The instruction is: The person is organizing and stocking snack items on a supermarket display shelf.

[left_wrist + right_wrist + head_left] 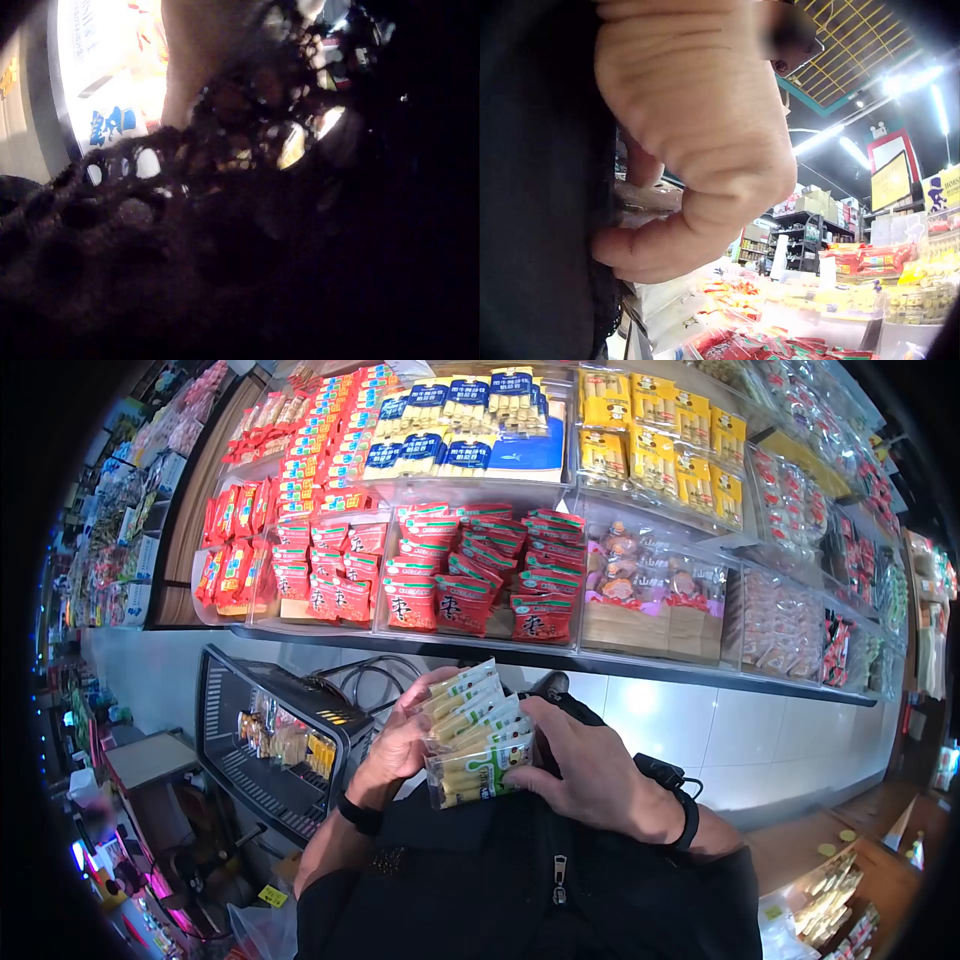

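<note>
In the head view a fanned stack of clear snack packets (478, 745) with green-and-white labels and pale yellow sticks inside is held before the chest. My left hand (398, 742) grips its left side, fingers behind and partly hidden. From the right, my right hand (590, 765) pinches the stack, its thumb on the front packet. The right wrist view shows the right hand (697, 127) large, with fingers curled at clear wrapping (649, 199). Dark mesh-like material covers most of the left wrist view.
A black shopping basket (278, 715) holding several snack packs stands at the left. Ahead, a display bin has red packets (410, 598), blue-and-white packs (465, 405) and yellow packs (655, 405). Below its edge lies a tiled floor (755, 725). A wooden box (870, 860) of goods sits lower right.
</note>
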The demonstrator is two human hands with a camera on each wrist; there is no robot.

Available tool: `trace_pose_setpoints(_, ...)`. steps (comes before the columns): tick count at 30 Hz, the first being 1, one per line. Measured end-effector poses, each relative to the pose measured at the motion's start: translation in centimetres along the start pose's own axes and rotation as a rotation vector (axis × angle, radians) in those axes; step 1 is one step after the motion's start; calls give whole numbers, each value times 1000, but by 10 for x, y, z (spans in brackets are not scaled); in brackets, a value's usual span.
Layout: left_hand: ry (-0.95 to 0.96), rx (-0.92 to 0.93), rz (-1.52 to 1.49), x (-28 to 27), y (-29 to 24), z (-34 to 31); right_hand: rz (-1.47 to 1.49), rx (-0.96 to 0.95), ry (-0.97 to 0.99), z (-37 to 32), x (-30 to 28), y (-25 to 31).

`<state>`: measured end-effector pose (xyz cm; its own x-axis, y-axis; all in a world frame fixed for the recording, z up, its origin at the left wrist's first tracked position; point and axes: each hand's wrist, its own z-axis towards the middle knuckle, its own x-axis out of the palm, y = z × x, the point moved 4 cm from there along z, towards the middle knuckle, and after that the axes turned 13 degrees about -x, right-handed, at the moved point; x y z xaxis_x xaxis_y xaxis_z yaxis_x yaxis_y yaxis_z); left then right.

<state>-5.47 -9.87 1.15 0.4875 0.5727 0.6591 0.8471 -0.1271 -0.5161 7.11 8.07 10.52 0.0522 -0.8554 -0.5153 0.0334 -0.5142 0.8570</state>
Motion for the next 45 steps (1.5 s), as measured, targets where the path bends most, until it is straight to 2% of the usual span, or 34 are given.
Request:
trace_pose_setpoints(4, -4, -34, -122, -5, 5, -1, 17, -76, -39, 0, -1, -3)
trace_pose_setpoints(7, 9, -24, -126, -8, 8, -1, 51, -60, -30, 2, 0, -3)
trace_pose_setpoints(10, -10, 20, -104, -7, 4, -5, 193, 69, 34, 8, -7, 0)
trace_pose_setpoints(21, 3, 230, -155, -5, -30, -4, 241, 33, -212, 34, -16, -9)
trace_pose_setpoints(24, -23, 297, -106, -2, -32, -8, 431, 126, -227, 27, -9, -14)
trace_pose_setpoints(30, -163, 342, -36, 13, -37, -15, 892, -67, -339, 17, 24, -36)
trace_pose_setpoints(33, -193, 423, 88, 23, -40, -16, 1048, -2, -371, 16, 28, -37)
trace_pose_setpoints(37, -232, 473, 68, 36, -46, -13, 1123, 25, -458, 20, 29, -43)
trace_pose_setpoints(40, -228, 571, 165, 48, -52, -10, 1253, 51, -536, 23, 26, -46)
trace_pose_setpoints(42, -290, 613, 265, 55, -55, -10, 1326, 60, -600, 26, 19, -40)
trace_pose_setpoints(45, -357, 687, 366, 65, -64, -7, 1364, -4, -651, 29, 12, -42)
